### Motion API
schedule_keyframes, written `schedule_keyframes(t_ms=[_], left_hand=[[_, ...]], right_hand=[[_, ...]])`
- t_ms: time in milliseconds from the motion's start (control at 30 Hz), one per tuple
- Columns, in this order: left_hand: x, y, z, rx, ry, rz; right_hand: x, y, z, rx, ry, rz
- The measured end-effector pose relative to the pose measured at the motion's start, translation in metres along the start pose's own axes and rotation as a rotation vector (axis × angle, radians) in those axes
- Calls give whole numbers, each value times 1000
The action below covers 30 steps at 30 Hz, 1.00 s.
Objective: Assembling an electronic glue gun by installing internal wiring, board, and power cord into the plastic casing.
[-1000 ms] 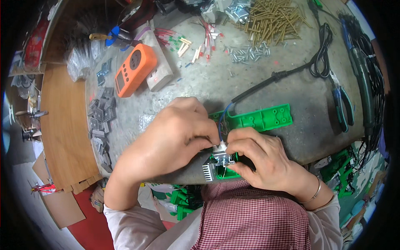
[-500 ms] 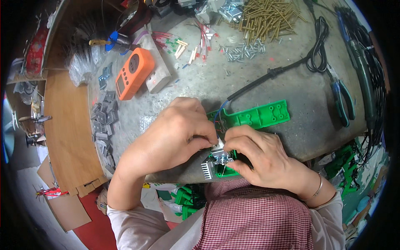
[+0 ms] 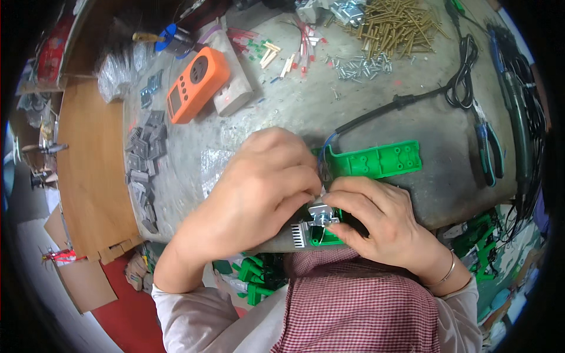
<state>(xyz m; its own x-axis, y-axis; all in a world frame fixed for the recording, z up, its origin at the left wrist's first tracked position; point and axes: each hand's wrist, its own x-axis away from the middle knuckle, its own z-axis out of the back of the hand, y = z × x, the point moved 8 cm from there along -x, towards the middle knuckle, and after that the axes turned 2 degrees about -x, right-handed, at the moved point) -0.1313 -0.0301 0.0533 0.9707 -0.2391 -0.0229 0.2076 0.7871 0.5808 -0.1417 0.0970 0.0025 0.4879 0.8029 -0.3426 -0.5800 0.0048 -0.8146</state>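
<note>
At the near edge of the bench, both my hands meet over a green plastic housing (image 3: 331, 239). A silvery metal bracket (image 3: 321, 215) with a screw sits at it, and a finned heat sink (image 3: 299, 235) stands to its left. My left hand (image 3: 265, 182) pinches at the bracket's far end; what its fingertips hold is hidden. My right hand (image 3: 376, 217) is closed around the bracket's right side, thumb and fingers against it. Just beyond, a green half-shell (image 3: 376, 160) lies open, with a blue wire (image 3: 324, 147) from a black cable running down between my hands.
An orange meter (image 3: 198, 85) rests against a grey-white block (image 3: 232, 97) at the far left. Grey heat sinks (image 3: 141, 154) lie along the left edge. Brass screws (image 3: 403, 26) and small silvery screws (image 3: 365, 66) are heaped at the back. Pliers (image 3: 488, 154) and a coiled black cable (image 3: 463, 73) lie right.
The view has shifted, so bench items sit a little differently. My left fingertips now cover more of the white piece at the bracket's far end. My right hand keeps its hold.
</note>
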Motion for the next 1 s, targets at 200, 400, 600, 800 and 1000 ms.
schedule_keyframes(t_ms=[200, 400, 600, 800, 1000], left_hand=[[75, 30, -12, -283, 258, 170], [73, 37, -49, -341, 275, 207], [70, 35, -53, -317, 291, 210], [72, 25, -54, -233, 366, 208], [69, 29, -52, -261, 366, 113]], right_hand=[[-5, -11, 3, 114, 3, 6], [-14, -12, 4, 258, -137, 50], [-15, -12, 1, 299, -221, -12], [-18, -14, -1, 280, -336, -36], [-19, 20, 101, 538, 73, -48]])
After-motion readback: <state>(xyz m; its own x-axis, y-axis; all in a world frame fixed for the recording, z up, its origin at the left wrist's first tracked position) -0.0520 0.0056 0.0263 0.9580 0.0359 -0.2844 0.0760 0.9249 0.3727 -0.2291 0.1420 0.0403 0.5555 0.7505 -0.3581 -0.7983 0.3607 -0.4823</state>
